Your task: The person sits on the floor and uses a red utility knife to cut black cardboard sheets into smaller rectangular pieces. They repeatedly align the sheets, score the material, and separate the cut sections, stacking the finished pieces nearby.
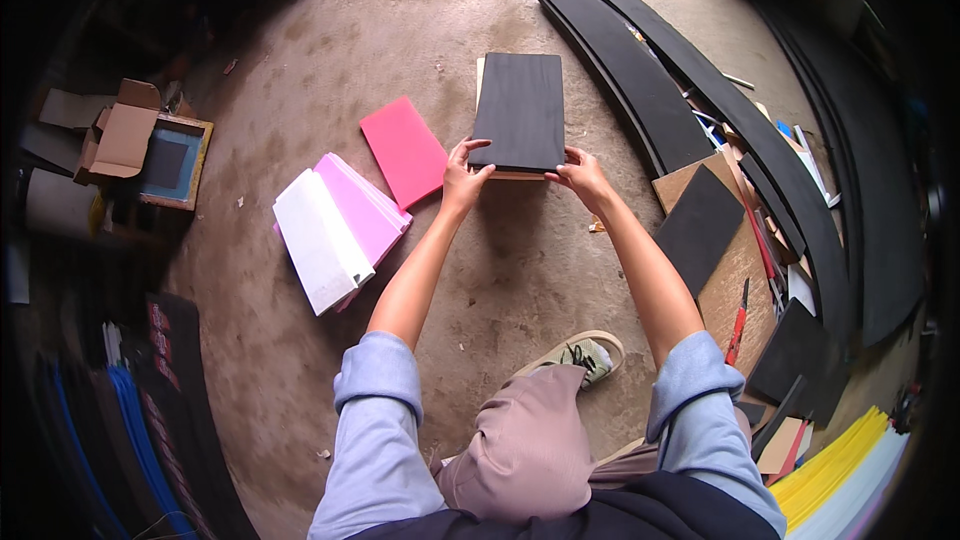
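Observation:
A flat black rectangular sheet (520, 108) lies in front of me on top of lighter, cream-coloured sheets (480, 75) that show at its left and near edges. My left hand (465, 175) grips its near left corner, with fingers over the top and the thumb at the near edge. At the near right corner my right hand (582, 178) pinches the edge in the same way. How many sheets sit underneath I cannot tell. Just left of my left hand lies a red sheet (403, 150). Pink sheets (365, 202) and a white sheet (322, 245) are fanned beside it.
Long black strips (630, 75) stretch along the right. A brown board (735, 290) there carries a black piece (700, 228) and a red-handled cutter (738, 328) among offcuts. An open cardboard box (128, 132) stands at left. Yellow sheets (830, 475) are at lower right.

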`<state>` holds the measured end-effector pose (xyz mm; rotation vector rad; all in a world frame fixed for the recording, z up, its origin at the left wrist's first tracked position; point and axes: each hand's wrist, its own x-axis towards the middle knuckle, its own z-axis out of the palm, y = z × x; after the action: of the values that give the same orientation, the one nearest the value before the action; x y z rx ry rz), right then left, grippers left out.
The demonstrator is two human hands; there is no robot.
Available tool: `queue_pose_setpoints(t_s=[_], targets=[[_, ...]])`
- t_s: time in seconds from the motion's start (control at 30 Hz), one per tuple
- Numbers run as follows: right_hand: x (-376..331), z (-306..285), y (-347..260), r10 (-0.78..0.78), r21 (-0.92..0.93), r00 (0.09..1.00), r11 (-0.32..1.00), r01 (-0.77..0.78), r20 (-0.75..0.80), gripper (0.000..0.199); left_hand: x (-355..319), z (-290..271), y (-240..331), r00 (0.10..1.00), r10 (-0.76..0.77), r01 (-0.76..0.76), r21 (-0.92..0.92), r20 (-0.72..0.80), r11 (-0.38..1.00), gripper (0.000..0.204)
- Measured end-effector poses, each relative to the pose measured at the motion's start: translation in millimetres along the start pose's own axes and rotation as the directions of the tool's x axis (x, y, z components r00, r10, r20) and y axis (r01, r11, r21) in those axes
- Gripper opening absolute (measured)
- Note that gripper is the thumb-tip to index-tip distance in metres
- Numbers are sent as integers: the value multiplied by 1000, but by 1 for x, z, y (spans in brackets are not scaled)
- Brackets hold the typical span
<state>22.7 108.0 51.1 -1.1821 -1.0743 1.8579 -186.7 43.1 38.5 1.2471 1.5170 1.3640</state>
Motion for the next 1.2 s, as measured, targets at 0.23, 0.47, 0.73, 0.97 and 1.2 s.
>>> queue_pose_setpoints(t_s=[0.23,0.47,0.73,0.97,1.2], targets=[[-39,-29,0,80,-603,990,798,8,118,61,-11,-2,-14,991,132,-132,422,30,897,38],[-182,-205,-32,318,-780,948,585,-221,-31,41,-46,91,23,918,269,-366,357,293,859,30],[-332,-328,33,-348,-889,858,395,-231,-377,25,-141,233,26,856,31,-130,155,516,979,25],[-310,-318,125,-538,-760,546,355,-545,-643,49,-192,247,-5,857,12,-159,241,516,957,23],[-309,-345,128,-482,-761,595,492,-424,-643,53,-177,281,-3,980,7,-34,132,199,991,23]])
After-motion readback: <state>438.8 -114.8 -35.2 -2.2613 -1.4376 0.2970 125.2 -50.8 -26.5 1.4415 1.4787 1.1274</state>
